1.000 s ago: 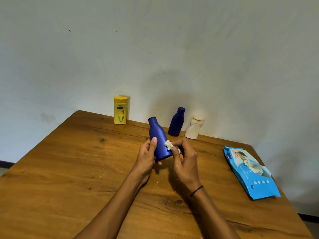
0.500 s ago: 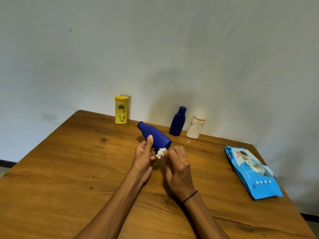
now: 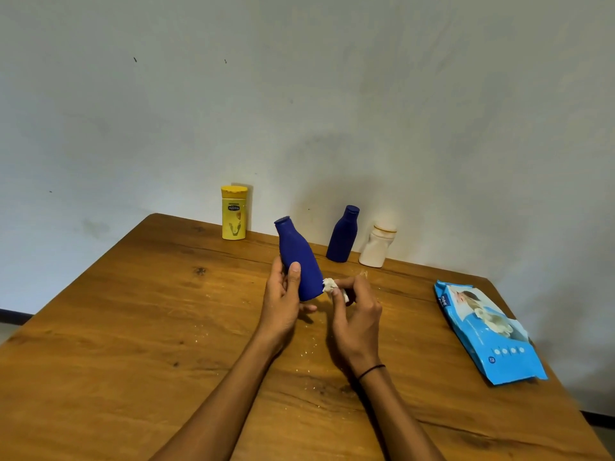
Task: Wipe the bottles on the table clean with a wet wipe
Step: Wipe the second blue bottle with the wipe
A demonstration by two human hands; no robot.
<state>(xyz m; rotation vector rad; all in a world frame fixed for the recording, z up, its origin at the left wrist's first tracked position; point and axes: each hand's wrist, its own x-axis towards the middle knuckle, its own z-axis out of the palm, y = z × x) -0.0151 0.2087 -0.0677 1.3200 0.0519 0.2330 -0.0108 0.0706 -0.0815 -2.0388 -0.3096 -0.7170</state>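
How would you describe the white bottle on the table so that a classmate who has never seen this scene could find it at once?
Start at the far edge of the wooden table, along the pale wall. Three bottles stand there: a yellow bottle on the left, then a standing blue bottle, then the white bottle just right of it. It is the only white one, squat, with a wide cap.

It looked like a plain room in a home. A wooden table stood pushed into the corner of bare, scuffed whitish walls, and on it were household toiletries: a yellow bottle, a dark blue bottle, a small white bottle and a blue pack of baby wipes.
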